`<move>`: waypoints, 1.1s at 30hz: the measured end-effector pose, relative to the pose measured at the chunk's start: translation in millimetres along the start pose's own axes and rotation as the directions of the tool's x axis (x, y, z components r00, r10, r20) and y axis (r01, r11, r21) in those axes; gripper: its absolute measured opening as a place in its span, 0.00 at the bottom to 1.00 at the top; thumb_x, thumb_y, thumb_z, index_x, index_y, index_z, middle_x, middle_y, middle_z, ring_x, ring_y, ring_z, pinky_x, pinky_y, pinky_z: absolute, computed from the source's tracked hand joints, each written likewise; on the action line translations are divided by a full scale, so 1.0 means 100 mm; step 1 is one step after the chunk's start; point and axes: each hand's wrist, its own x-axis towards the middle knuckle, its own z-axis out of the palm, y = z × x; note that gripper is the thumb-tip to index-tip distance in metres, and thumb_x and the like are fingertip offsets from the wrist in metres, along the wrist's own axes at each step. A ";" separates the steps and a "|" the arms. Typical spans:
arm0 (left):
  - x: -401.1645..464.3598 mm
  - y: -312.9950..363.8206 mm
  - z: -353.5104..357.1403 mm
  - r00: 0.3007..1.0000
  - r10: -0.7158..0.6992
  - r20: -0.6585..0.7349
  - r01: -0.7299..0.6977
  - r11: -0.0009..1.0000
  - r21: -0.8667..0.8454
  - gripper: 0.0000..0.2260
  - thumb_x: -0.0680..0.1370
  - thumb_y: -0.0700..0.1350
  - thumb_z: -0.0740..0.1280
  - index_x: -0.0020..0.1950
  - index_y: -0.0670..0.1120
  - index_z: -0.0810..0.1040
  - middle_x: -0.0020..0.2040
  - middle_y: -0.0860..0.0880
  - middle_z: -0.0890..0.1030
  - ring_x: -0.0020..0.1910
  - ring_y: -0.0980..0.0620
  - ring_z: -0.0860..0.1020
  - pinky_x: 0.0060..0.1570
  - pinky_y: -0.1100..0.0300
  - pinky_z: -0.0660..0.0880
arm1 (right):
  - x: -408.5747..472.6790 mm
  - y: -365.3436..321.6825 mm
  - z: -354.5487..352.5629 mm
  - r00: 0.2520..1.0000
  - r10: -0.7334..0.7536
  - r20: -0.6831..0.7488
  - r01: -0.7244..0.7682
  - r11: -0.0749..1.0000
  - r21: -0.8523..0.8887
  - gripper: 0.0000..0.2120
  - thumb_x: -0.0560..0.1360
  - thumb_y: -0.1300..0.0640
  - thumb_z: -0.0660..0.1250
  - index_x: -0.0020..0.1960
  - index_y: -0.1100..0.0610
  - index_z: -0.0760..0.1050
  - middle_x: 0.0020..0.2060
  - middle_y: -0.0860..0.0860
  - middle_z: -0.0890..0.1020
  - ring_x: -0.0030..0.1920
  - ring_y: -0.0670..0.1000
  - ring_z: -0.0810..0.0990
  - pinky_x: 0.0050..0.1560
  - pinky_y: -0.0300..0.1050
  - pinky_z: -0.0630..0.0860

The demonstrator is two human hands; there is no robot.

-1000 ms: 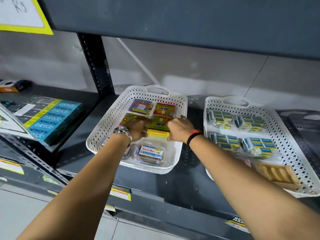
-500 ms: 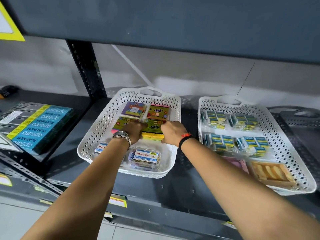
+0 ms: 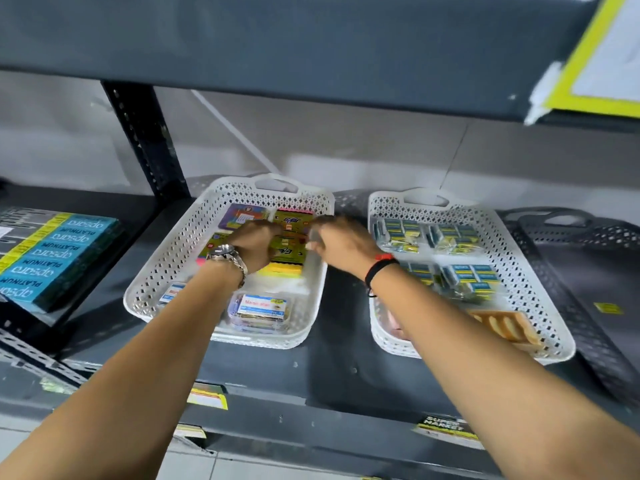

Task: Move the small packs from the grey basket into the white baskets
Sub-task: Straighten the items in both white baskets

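Hands, left hand (image 3: 254,244) and right hand (image 3: 341,245), rest flat, unclenched, on packs (image 3: 289,252) (left white basket (image 3: 166,265)); I'd square edges gently.

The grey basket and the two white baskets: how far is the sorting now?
Done: both white baskets hold packs, the left white basket colourful ones, the right white basket blue-and-yellow ones. In hand: the left hand and right hand are over the green packs; the grip is blurred. Left: the grey basket looks nearly empty.
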 end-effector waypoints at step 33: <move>0.11 2.69 0.42 0.768 0.338 0.544 -0.353 0.932 -0.080 0.24 0.74 0.46 0.67 0.69 0.45 0.67 0.59 0.44 0.78 0.62 0.46 0.73 0.69 0.55 0.62 | -1.97 2.13 -0.28 0.900 0.149 0.409 -0.096 0.984 -0.148 0.14 0.68 0.52 0.69 0.52 0.52 0.72 0.51 0.51 0.81 0.56 0.51 0.77 0.73 0.50 0.52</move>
